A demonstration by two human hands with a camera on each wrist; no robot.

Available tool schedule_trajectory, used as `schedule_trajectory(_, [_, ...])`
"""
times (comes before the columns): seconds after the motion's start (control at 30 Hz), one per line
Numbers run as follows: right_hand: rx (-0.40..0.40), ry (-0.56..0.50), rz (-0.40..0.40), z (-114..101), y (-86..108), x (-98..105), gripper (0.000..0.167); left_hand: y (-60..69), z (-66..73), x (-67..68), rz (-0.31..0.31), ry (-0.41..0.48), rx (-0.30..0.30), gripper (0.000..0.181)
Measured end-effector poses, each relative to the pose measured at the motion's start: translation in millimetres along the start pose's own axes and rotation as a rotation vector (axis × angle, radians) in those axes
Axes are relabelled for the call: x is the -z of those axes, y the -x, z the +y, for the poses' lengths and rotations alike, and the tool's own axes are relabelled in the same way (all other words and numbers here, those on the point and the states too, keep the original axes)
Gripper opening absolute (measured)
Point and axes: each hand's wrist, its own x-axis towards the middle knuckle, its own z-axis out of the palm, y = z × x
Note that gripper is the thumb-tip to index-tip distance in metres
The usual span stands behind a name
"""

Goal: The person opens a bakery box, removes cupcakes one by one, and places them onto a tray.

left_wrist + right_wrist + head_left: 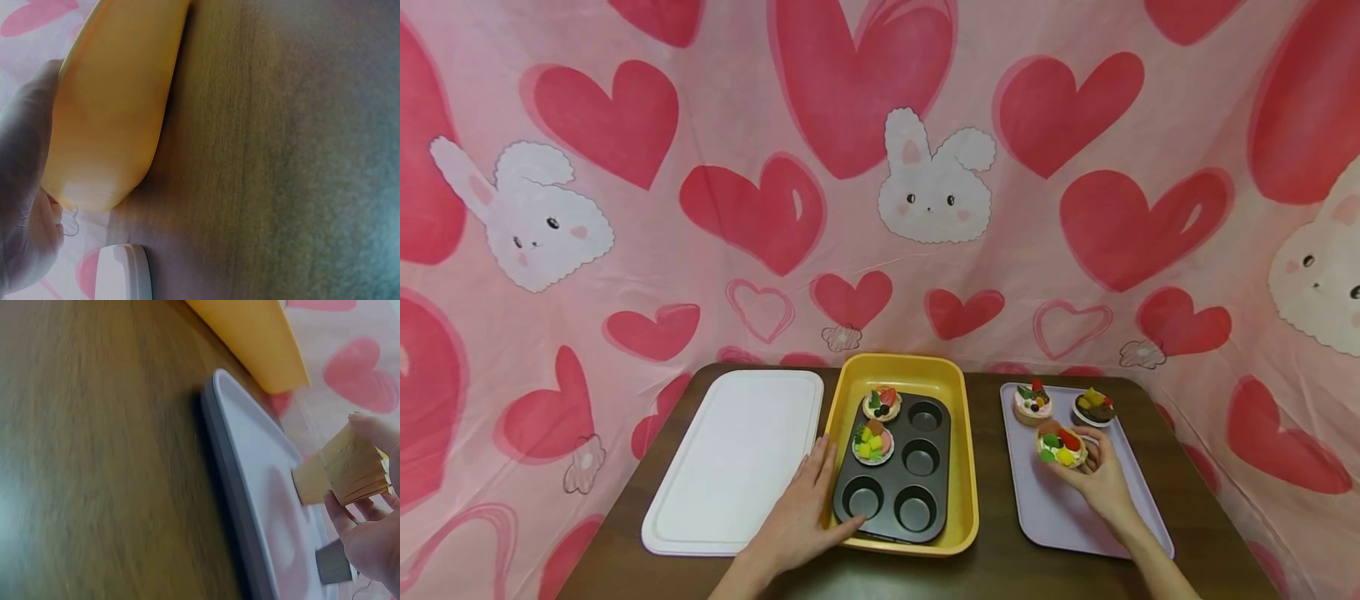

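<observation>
My right hand [1103, 481] holds a fruit-topped toy cupcake [1061, 446] between thumb and fingers, above the lilac tray [1048, 521]. The right wrist view shows its pale tan cup [355, 465] in the grip. Behind it, a pink-topped cupcake [1032, 403] and a chocolate-topped cupcake [1093, 408] stand on that tray. My left hand [801, 512] rests at the near left rim of the yellow tray [968, 467], fingers fairly straight, thumb reaching over the muffin tin [891, 482]. Two fruit cupcakes, a far one [882, 403] and a middle one [873, 442], sit in the tin's left column.
A white board [741, 454] lies left of the yellow tray. All stand on a dark wooden table [996, 542]. Behind and at both sides hangs a pink cloth [715, 242] with hearts and rabbits.
</observation>
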Motion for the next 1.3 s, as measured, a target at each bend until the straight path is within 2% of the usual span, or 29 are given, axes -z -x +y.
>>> schedule_trajectory(0.13, [-0.026,0.015,0.026,8.8,-0.7,10.7,0.074,-0.4,-0.2,-0.1,0.008,-0.002,-0.002,0.124])
schedule_trajectory(0.37, [-0.162,0.180,0.078,11.8,-5.2,28.2,0.084,0.8,0.0,-1.1,0.017,0.005,-0.009,0.125])
schedule_trajectory(0.5, [-0.215,0.230,0.095,13.1,-8.0,36.0,0.087,1.2,0.7,-1.0,0.018,0.007,-0.007,0.125])
schedule_trajectory(1.03, [-0.136,0.296,0.139,32.5,-9.5,46.7,0.085,1.0,0.0,-1.9,0.018,0.006,-0.003,0.125])
schedule_trajectory(1.3, [-0.141,0.295,0.125,33.9,-13.9,45.9,0.085,0.7,-0.7,-1.7,0.018,0.006,-0.001,0.125])
